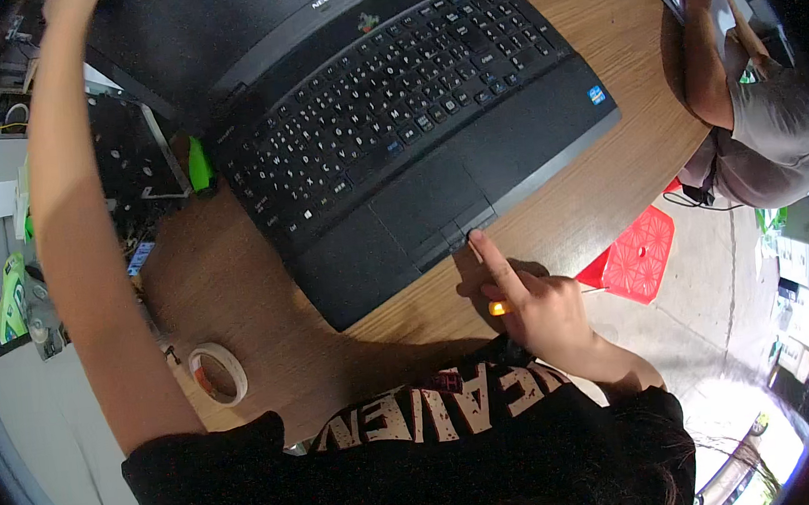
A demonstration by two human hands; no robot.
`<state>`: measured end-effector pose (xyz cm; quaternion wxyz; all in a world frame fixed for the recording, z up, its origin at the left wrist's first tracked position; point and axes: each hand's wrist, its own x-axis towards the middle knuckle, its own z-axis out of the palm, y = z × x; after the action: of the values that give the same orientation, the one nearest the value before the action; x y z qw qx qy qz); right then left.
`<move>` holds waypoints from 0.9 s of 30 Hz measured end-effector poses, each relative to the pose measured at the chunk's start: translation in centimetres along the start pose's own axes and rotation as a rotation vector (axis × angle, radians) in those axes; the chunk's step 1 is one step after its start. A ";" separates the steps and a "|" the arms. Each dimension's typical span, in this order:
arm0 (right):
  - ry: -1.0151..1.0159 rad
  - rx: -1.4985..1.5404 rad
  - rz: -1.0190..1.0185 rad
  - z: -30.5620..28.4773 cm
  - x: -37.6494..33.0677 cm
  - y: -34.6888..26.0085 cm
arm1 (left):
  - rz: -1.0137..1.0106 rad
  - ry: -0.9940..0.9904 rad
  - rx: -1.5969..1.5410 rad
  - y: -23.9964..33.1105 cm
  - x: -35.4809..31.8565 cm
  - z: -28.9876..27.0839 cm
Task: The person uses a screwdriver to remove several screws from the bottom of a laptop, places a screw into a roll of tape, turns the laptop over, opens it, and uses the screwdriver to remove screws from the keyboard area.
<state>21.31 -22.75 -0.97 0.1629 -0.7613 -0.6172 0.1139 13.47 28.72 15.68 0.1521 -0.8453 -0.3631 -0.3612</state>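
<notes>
Head view: right hand (539, 303), forefinger out, touches laptop (434, 144) front edge; left grip unseen.

A roll of tape (218, 373) lies on the wooden table (234, 287), a red stool (638, 256) below its edge.

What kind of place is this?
Probably a small electronics repair workshop: an open black laptop on a round wooden table, a roll of tape, and loose parts and tools beside it.
</notes>
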 end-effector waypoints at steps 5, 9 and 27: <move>0.001 0.019 0.016 -0.1 0.1 0.0 | -0.082 0.034 -0.168 -1.6 -2.3 6.2; -0.001 0.037 0.023 -0.5 0.2 0.2 | -0.148 -0.093 -0.167 -2.2 -3.1 9.6; -0.168 0.113 0.024 -1.5 0.8 0.6 | -0.035 0.020 0.159 -4.6 -10.0 20.1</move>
<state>22.57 -22.23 0.22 0.1518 -0.7461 -0.6121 0.2138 15.45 37.28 -5.52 0.2160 -0.8203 -0.4039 -0.3425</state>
